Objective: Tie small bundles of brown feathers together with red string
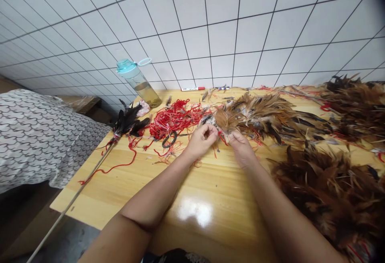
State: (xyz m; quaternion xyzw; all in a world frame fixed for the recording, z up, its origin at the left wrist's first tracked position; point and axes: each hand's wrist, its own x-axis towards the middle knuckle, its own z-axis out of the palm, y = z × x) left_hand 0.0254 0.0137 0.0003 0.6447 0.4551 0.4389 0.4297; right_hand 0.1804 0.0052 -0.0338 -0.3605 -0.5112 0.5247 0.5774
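Note:
Over the wooden table, my right hand (241, 147) pinches the base of a small bunch of brown feathers (225, 119), its tips fanning upward. Just left of it, my left hand (203, 139) is closed, thumb against fingertips; what it pinches is too small to make out. A bit of red string shows between the two hands. Behind them lies a long pile of brown and black feathers (267, 112). To the left of my left hand is a tangled heap of red string (177, 117), with black scissor handles (169, 139) at its lower edge.
A bottle with a blue lid (141, 86) stands near the wall beside a red-capped marker (193, 89). Black feathers (128, 121) tied on a long stick (75, 196) overhang the table's left edge. Large brown feather bundles (327, 190) fill the right side. Patterned cloth (45, 134) hangs at left.

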